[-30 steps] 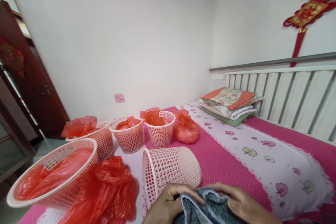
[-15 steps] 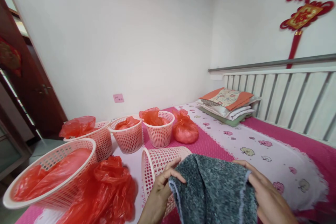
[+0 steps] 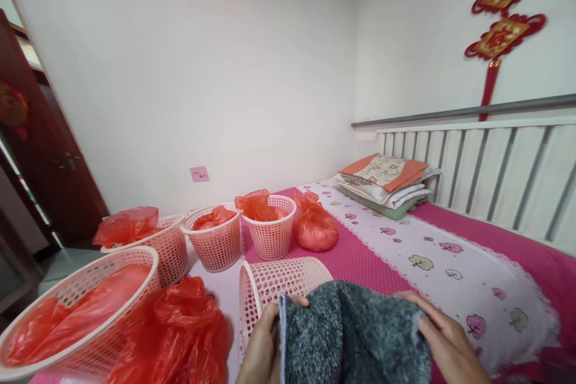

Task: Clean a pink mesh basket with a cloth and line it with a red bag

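Left hand: the person's bare, slim-fingered left hand (image 3: 263,336); smooth outline; short, rounded fingertips (image 3: 299,300); much of the palm side and several fingers hidden; nail detail too small to tell
Left wrist: bare as far as the lower edge of the view; narrower than the hand above it
Right hand: the person's bare, long-fingered right hand (image 3: 445,336); broad, smooth back; slender, tapering index finger (image 3: 410,298); shorter, thicker thumb (image 3: 429,331) with a blunt, rounded tip; remaining fingers mostly hidden
Right wrist: bare where it meets the lower edge; smooth-sided; finer surface marks lost in soft blur
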Available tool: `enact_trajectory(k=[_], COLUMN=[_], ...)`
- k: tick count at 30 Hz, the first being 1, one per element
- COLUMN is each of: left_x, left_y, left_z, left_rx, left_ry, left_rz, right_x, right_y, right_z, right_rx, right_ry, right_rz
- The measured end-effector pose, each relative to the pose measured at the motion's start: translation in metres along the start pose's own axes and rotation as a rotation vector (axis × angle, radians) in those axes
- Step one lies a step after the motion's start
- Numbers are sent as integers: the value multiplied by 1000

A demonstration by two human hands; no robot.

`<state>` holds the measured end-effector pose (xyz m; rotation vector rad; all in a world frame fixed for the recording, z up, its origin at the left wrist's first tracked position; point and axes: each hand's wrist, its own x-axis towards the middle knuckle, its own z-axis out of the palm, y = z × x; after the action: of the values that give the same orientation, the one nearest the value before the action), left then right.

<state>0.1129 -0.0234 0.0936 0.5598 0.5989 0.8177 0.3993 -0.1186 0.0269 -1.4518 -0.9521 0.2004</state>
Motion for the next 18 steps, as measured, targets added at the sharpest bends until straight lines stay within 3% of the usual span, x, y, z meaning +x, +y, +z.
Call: enact_trajectory(k=[2,4,7,10,15,18], left_x=[0,0,1,2,2,2], left_y=[2,3,1,0,6,8], left_z=[-4,-6,-8,-11,-15,-16], left_rx=[13,63,178,339,865,962], left_ry=[-26,-75,-137,-147,-20,22], left_rz=[29,91,149,203,490,546], right_x=[3,4,2,4,12,11], right_y=[10,11,1,-7,-15,-20], right_z=[-1,-1,-2,-5,-4,0], right_rx=[-77,-124,-100,31,436,566], right_ry=[163,226,225,246,176,65], right_rz=[8,-19,-6,122,348,413])
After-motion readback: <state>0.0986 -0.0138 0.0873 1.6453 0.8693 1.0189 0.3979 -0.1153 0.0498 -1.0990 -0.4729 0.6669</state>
